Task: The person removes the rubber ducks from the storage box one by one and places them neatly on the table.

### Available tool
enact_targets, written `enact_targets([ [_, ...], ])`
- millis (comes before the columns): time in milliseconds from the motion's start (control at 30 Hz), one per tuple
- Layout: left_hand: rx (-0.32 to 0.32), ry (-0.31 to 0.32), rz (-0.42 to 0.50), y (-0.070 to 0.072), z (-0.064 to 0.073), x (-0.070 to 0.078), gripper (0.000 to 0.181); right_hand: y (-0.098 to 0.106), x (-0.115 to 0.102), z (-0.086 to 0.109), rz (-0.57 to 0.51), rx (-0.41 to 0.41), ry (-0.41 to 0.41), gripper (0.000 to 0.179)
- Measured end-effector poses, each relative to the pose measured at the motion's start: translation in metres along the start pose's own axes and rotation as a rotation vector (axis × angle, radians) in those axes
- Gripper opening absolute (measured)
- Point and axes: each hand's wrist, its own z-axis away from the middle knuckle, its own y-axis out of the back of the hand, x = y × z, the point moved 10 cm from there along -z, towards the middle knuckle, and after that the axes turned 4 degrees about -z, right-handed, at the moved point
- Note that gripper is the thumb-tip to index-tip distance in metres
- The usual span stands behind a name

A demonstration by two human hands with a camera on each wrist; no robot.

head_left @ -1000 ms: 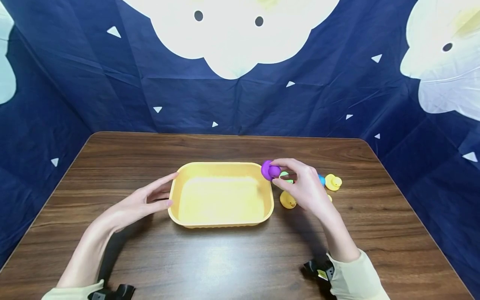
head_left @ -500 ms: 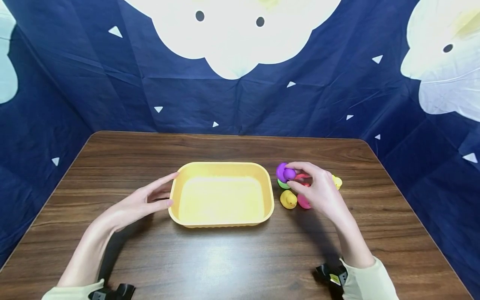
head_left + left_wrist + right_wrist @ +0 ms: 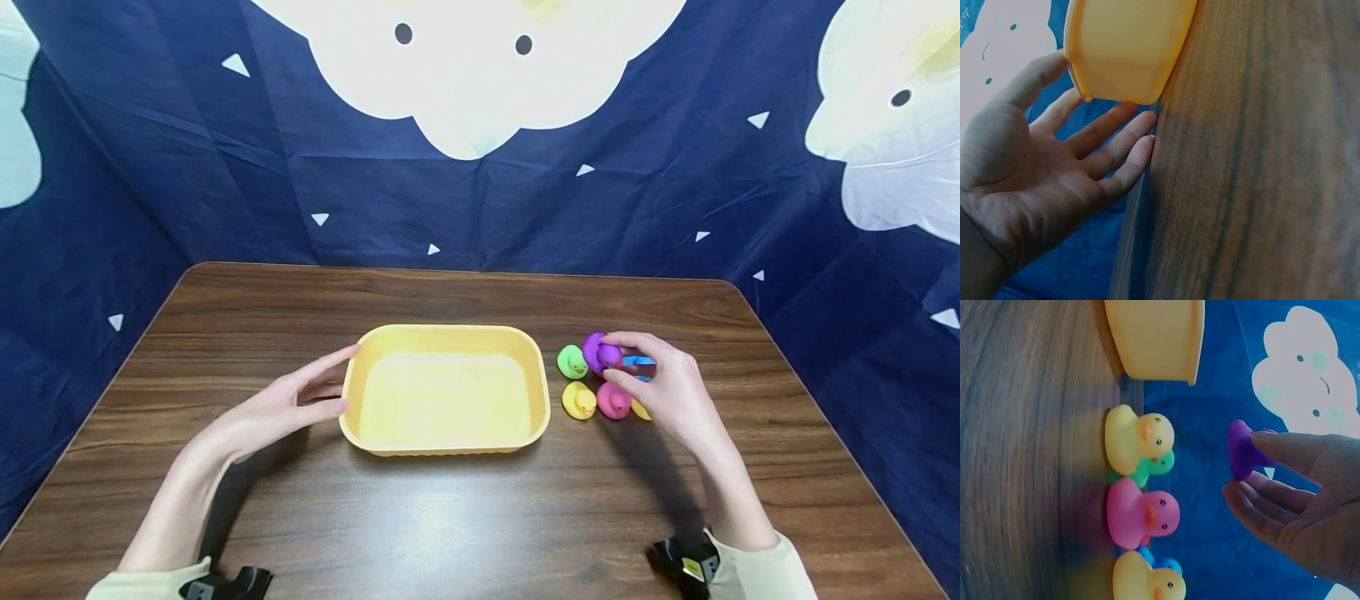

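Note:
My right hand pinches a purple rubber duck between thumb and fingers. In the right wrist view the purple duck is held up above the other ducks. Under and around it stand a green duck, a yellow duck and a pink duck. A blue duck and another yellow duck are partly hidden. My left hand rests its extended fingers and thumb against the left end of a yellow plastic basin; the left wrist view shows fingertips at the basin's wall.
The basin stands at the middle of a brown wood-grain table, left of the ducks. A dark blue cloth with white clouds hangs behind and beside the table. Each wrist wears a black camera.
My right hand has carried the purple duck rightward, from by the basin's right rim to over the ducks. The green and pink ducks have come into fuller view. The left hand has stayed put.

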Motion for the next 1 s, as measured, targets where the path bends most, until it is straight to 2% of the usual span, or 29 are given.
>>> enact_targets([
  [300, -0.008, -0.021, 0.018, 0.0, 0.001, 0.003, 0.073, 0.017, 0.008, 0.006, 0.004, 0.034, 0.012, 0.042],
  [600, -0.004, -0.007, 0.016, 0.001, 0.001, 0.002, 0.074, 0.029, 0.014, 0.009, -0.033, 0.056, 0.022, 0.042],
  [1000, 0.004, -0.006, 0.006, 0.002, 0.002, 0.004, 0.074, 0.048, 0.028, 0.015, 0.006, 0.056, -0.026, 0.039],
])
